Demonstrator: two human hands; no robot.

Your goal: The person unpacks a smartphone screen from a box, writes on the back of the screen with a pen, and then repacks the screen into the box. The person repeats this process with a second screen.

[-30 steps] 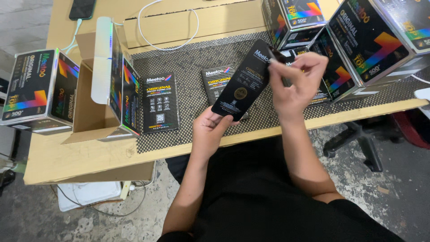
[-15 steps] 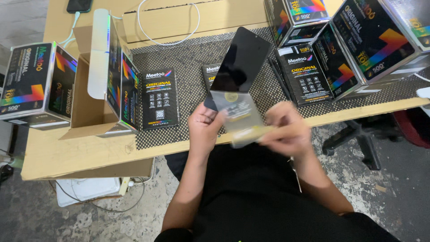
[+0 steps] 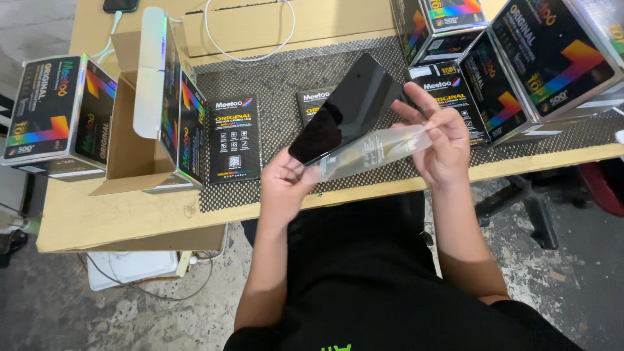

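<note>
Loosely in right hand (image 3: pixel 442 140): clear film (image 3: pixel 374 151)

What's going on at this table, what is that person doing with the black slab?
A person seated at a wooden table holds a flat black glass panel by its lower end in the left hand. The right hand pinches a clear plastic film that hangs off the panel's lower part. Small black packets lie on a patterned mat, and an open cardboard box stands to the left among colourful printed boxes.
</note>
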